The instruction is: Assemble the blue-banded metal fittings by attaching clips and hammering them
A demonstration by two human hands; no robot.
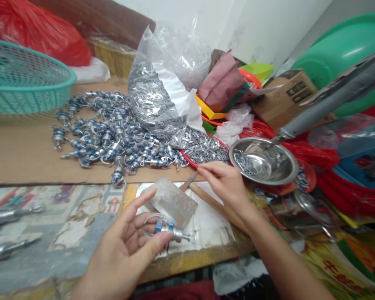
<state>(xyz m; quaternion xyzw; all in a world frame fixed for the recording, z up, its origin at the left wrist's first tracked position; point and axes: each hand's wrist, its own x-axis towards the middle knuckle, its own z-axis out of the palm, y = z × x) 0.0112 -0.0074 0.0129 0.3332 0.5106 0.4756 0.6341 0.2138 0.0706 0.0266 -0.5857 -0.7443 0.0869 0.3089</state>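
My left hand (128, 241) is closed around a small metal fitting (167, 228) that has a blue nut, a wire ring and a thin eyelet end pointing right. Behind it a grey metal block (171, 202) lies on white paper (212, 227). My right hand (225, 183) is pinched together at the near edge of a red tray (187, 159) of small metal clips (204, 146); whatever its fingertips hold is too small to make out. Under that hand lies a hammer with a wooden handle (217, 205), its head (188, 182) close to the block.
Many similar blue-and-silver fittings (112, 129) are heaped on cardboard (18, 154). A clear bag (156, 100) of metal clips leans behind the tray. To the right sit a steel bowl (281, 166) and a grey rod-like tool (331, 96). A turquoise basket (28, 79) stands at left.
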